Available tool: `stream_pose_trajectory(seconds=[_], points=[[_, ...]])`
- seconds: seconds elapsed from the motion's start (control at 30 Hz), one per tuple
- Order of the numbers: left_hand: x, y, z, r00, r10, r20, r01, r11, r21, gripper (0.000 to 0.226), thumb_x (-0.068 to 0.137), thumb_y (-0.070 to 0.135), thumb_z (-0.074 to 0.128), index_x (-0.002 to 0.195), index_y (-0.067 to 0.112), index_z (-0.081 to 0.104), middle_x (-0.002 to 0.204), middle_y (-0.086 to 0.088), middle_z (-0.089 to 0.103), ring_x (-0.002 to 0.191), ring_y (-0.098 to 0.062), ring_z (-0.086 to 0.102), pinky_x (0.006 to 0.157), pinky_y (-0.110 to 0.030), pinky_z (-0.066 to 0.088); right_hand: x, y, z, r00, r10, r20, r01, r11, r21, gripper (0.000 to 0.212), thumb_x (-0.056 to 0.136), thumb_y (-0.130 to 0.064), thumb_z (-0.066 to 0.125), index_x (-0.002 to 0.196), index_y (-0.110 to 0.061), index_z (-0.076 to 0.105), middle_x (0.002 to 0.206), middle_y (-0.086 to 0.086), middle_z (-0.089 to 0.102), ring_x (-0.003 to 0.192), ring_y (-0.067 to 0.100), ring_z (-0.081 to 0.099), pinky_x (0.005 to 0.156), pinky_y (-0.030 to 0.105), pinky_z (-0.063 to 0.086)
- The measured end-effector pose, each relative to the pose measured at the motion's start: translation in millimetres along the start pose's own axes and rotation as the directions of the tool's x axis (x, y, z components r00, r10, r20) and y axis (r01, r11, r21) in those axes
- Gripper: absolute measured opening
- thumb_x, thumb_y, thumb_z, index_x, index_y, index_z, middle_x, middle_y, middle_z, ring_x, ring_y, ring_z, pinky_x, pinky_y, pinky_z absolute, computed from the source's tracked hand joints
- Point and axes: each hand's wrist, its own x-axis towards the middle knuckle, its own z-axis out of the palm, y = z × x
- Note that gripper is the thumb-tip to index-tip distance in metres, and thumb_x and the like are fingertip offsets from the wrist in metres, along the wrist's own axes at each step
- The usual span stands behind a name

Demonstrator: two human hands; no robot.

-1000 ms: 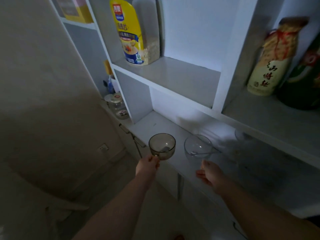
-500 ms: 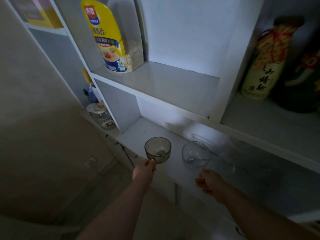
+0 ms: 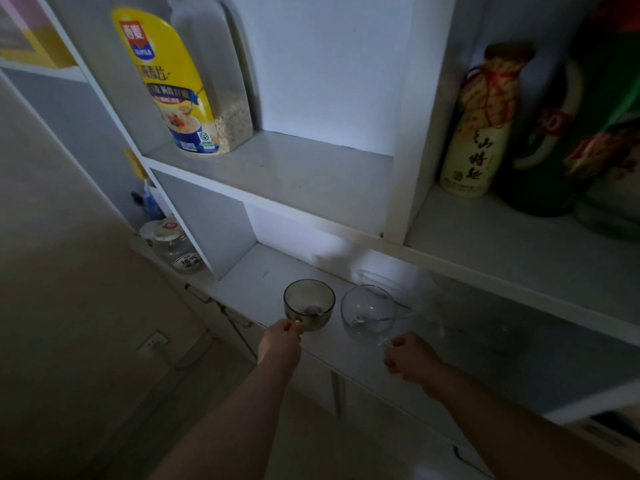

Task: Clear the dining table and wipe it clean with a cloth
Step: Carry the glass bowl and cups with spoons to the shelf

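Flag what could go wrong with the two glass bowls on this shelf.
The smoky bowl and clear bowl sit near the shelf's front edge; a nudge could drop them. The left hand and right hand each seem to pinch only a rim, so either could slip. Dim light hides clear glass.

Dim room: white shelf unit w/ cubbies, beige wall (socket low down), pale floor.

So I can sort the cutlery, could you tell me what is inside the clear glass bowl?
A pale spoon lies in the clear glass bowl, handle pointing right. The fingers of the right hand cover its near rim.
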Motion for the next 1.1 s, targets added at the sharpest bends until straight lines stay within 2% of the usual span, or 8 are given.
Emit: stream_pose_trajectory(seconds=[0.17, 0.3, 0.5, 0.7, 0.77, 0.9, 1.0, 1.1], points=[[3.8, 2.7, 3.8, 1.0, 0.02, 0.015, -0.021, 0.999, 0.041, 0.024, 0.096, 0.028, 0.053, 0.083, 0.011, 0.063, 0.078, -0.007, 0.062, 0.066, -0.018, 0.054, 0.058, -0.026, 0.037, 0.2, -1.6, -8.3, 0.999, -0.029, -0.032, 0.026, 0.994, -0.107, 0.026, 0.085, -0.014, 0.059, 0.06, -0.019, 0.053, 0.067, 0.005, 0.063, 0.066, 0.019, 0.061, 0.055, 0.023, 0.04], [8.5, 8.0, 3.2, 0.997, 0.013, 0.071, -0.018, 0.997, 0.072, 0.024, 0.097, 0.028, 0.053, 0.085, 0.012, 0.064, 0.079, -0.007, 0.064, 0.064, -0.016, 0.054, 0.057, -0.024, 0.038, 0.8, 0.3, -6.7, 0.999, -0.038, -0.021, 0.035, 0.99, -0.133, 0.025, 0.087, -0.023, 0.061, 0.062, -0.022, 0.056, 0.076, 0.006, 0.066, 0.08, 0.024, 0.065, 0.068, 0.03, 0.046], [17.4, 7.6, 7.0, 0.994, -0.032, 0.107, 0.017, 0.99, 0.139, 0.022, 0.096, 0.026, 0.055, 0.093, 0.01, 0.068, 0.085, -0.009, 0.07, 0.071, -0.021, 0.059, 0.071, -0.028, 0.048, 3.3, 4.4, -5.2, 0.996, -0.08, -0.033, 0.075, 0.986, -0.146, 0.035, 0.087, -0.028, 0.062, 0.054, -0.021, 0.056, 0.071, 0.005, 0.061, 0.071, 0.018, 0.056, 0.067, 0.026, 0.04], [15.5, 6.1, 16.6, 0.986, -0.077, 0.149, 0.086, 0.995, -0.055, 0.025, 0.095, 0.013, 0.057, 0.116, 0.003, 0.066, 0.093, -0.013, 0.065, 0.077, -0.021, 0.052, 0.071, -0.028, 0.039, 0.1, 4.3, -6.5, 0.995, -0.091, -0.04, 0.084, 0.985, -0.151, 0.029, 0.088, -0.032, 0.062, 0.061, -0.024, 0.058, 0.08, 0.007, 0.065, 0.086, 0.027, 0.066, 0.072, 0.03, 0.047], [13.0, 7.9, 17.9, 0.98, -0.086, 0.179, 0.098, 0.993, -0.059, 0.033, 0.091, 0.008, 0.06, 0.123, 0.004, 0.062, 0.1, -0.016, 0.064, 0.084, -0.023, 0.055, 0.075, -0.03, 0.042, -1.1, 2.4, -6.1, 0.995, -0.091, -0.04, 0.084, 0.986, -0.141, 0.027, 0.087, -0.029, 0.062, 0.061, -0.025, 0.058, 0.078, 0.005, 0.065, 0.088, 0.028, 0.067, 0.076, 0.034, 0.051], [7.8, 8.5, 16.7, 0.978, -0.128, 0.164, 0.139, 0.989, -0.059, 0.056, 0.088, 0.014, 0.065, 0.14, 0.008, 0.046, 0.126, -0.021, 0.058, 0.108, -0.031, 0.06, 0.091, -0.038, 0.052, -4.6, -3.9, -5.0, 0.996, -0.092, -0.018, 0.09, 0.992, -0.083, 0.025, 0.083, -0.016, 0.064, 0.058, -0.02, 0.062, 0.073, 0.009, 0.07, 0.078, 0.028, 0.069, 0.08, 0.04, 0.055], [3.3, 6.9, 10.3, 0.981, -0.144, 0.128, 0.156, 0.984, -0.085, 0.053, 0.088, 0.015, 0.066, 0.137, 0.007, 0.048, 0.124, -0.02, 0.059, 0.107, -0.031, 0.061, 0.091, -0.04, 0.053, -8.0, -10.0, -2.5, 0.993, -0.118, -0.009, 0.117, 0.989, -0.086, 0.026, 0.084, -0.015, 0.06, 0.058, -0.018, 0.062, 0.078, 0.012, 0.073, 0.08, 0.028, 0.07, 0.074, 0.036, 0.054], [-5.9, 3.4, -1.2, 0.986, -0.138, 0.095, 0.149, 0.981, -0.125, 0.039, 0.087, 0.015, 0.065, 0.125, 0.008, 0.058, 0.116, -0.018, 0.064, 0.104, -0.03, 0.062, 0.088, -0.039, 0.052, -10.9, -15.5, 0.7, 0.99, -0.14, 0.028, 0.143, 0.984, -0.105, 0.025, 0.087, -0.017, 0.057, 0.063, -0.014, 0.066, 0.075, 0.01, 0.07, 0.076, 0.025, 0.066, 0.068, 0.032, 0.049]])
